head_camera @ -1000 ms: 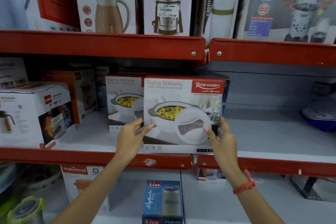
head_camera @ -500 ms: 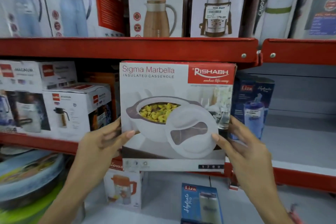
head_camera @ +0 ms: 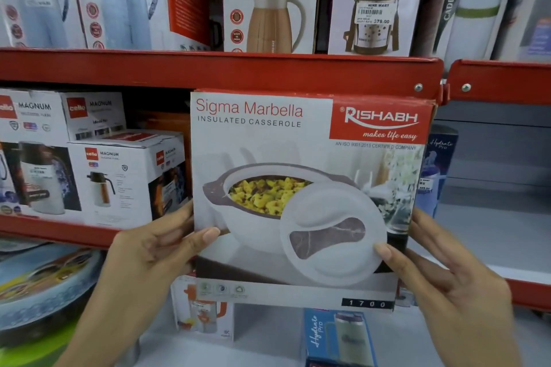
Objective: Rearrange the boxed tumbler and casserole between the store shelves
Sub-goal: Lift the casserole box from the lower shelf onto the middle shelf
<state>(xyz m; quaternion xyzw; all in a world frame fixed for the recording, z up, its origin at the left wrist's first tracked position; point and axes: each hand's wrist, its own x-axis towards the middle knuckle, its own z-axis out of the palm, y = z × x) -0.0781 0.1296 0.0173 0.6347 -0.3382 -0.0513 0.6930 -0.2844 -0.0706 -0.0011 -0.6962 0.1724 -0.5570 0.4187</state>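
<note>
A white-and-red casserole box, printed "Sigma Marbella Insulated Casserole" with a pictured white dish of yellow food, is held upright in front of the middle shelf's red front edge. It is gripped at its lower sides by the left hand and the right hand, thumbs laid across the front. Two blue tumbler boxes are seen: one behind the casserole box's right edge, one on the lower shelf.

Blue tumbler box mostly hidden behind casserole box; another tumbler box bottom-cropped.
</note>
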